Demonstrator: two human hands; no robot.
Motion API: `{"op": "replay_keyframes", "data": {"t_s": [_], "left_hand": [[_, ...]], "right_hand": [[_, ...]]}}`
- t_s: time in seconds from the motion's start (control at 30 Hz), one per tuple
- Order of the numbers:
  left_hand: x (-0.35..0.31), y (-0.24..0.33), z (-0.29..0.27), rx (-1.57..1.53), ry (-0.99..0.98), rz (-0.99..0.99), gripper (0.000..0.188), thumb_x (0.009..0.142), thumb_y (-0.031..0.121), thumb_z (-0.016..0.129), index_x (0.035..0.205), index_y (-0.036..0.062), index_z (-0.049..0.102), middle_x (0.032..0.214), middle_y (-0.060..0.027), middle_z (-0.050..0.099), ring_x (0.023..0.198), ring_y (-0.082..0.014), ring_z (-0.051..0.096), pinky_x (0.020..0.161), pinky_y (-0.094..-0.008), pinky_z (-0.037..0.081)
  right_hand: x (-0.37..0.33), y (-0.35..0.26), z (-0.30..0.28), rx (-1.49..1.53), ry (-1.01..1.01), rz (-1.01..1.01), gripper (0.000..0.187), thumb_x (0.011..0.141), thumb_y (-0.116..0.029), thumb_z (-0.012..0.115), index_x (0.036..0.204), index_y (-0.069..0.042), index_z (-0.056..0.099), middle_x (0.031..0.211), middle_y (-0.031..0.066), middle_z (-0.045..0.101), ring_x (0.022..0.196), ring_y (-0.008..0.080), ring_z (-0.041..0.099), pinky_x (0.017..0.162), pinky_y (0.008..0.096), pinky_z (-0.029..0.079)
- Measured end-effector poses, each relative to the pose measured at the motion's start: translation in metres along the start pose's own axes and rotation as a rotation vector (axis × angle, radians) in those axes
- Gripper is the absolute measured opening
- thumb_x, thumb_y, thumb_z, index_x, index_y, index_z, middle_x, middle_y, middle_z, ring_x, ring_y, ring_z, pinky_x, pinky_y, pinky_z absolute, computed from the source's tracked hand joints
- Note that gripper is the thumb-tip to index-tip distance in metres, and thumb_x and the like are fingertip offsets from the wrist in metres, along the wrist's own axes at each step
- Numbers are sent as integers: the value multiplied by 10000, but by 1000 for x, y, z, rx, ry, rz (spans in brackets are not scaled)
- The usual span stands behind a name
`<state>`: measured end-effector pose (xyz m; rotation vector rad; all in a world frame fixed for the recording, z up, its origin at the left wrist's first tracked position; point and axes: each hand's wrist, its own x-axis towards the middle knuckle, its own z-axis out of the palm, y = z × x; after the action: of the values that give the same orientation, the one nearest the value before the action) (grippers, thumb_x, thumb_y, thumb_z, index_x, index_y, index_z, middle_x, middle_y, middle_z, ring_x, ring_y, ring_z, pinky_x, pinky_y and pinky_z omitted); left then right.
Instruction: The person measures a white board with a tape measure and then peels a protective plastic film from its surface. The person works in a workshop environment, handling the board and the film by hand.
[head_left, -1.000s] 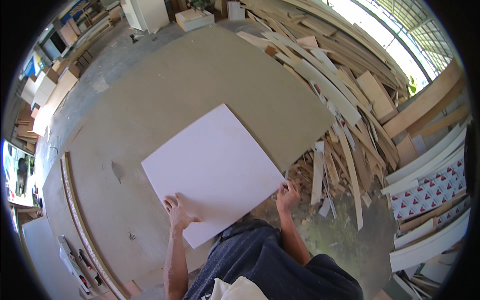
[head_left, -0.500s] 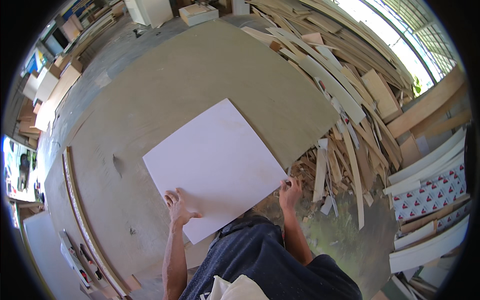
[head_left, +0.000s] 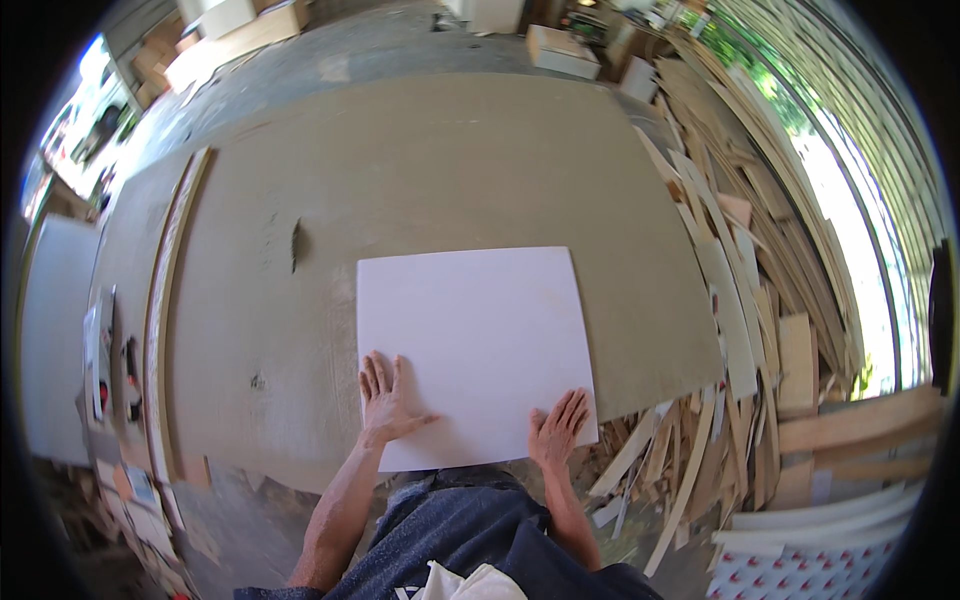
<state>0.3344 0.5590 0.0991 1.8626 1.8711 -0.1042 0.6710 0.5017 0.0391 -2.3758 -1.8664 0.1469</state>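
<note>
A square white board [head_left: 470, 340] lies flat on a large tan sheet [head_left: 420, 170] that serves as the work surface. My left hand [head_left: 387, 400] rests palm down on the board's near left corner, fingers spread. My right hand [head_left: 556, 430] lies palm down on the near right corner, fingers apart. Neither hand grips anything. My forearms come up from the lower edge over dark blue trousers.
A big pile of wood offcuts and strips [head_left: 760, 330] fills the right side. White panels with red marks [head_left: 810, 570] lean at lower right. A long thin strip [head_left: 165, 300] and a pale panel [head_left: 55, 340] lie at left. Boxes [head_left: 565, 50] stand on the far floor.
The view has swung, so the white board now sits square before me instead of tilted. My hands have moved from its near edge onto its near corners, flat.
</note>
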Motion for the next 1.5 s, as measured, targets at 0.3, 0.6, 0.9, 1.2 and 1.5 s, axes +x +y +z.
{"op": "replay_keyframes", "data": {"t_s": [0.3,0.6,0.9,1.2,1.5], "left_hand": [[5,-4,33,-32,249,-34,1019,934,754,454,1676,157,92,1707,-274,-20,1585,-428,-78,1283,-536,-42],[9,-1,40,-183,300,-133,950,1006,596,445,1647,7,65,1713,-250,2,1599,-366,-43,1302,-490,-11],[9,2,31,-220,284,-217,970,999,603,466,1643,-2,67,1719,-226,-2,1600,-350,-64,1295,-505,-44],[10,2,33,-203,293,-272,956,1005,625,426,1640,-11,99,1722,-202,38,1605,-322,-12,1300,-512,-24],[12,3,33,-172,250,-298,949,1015,577,430,1622,-68,88,1718,-222,38,1604,-335,-8,1299,-510,-16]], "right_hand": [[200,-38,15,-62,-21,-40,915,1064,-583,332,1605,106,66,1705,278,19,1596,380,-33,1286,531,-22],[280,-213,50,263,81,-789,508,1019,-266,571,1414,48,506,1452,230,530,1409,379,447,1218,502,297],[308,-369,31,83,-256,-1354,425,991,-229,618,1380,-60,613,1327,92,565,1233,288,525,1059,446,423],[245,-326,47,142,-90,-1390,567,1054,-326,504,1491,35,495,1620,147,396,1496,333,339,1233,491,239],[187,-272,25,42,-451,-1745,612,1080,-399,434,1606,-94,357,1701,54,277,1591,228,178,1309,455,95]]}}
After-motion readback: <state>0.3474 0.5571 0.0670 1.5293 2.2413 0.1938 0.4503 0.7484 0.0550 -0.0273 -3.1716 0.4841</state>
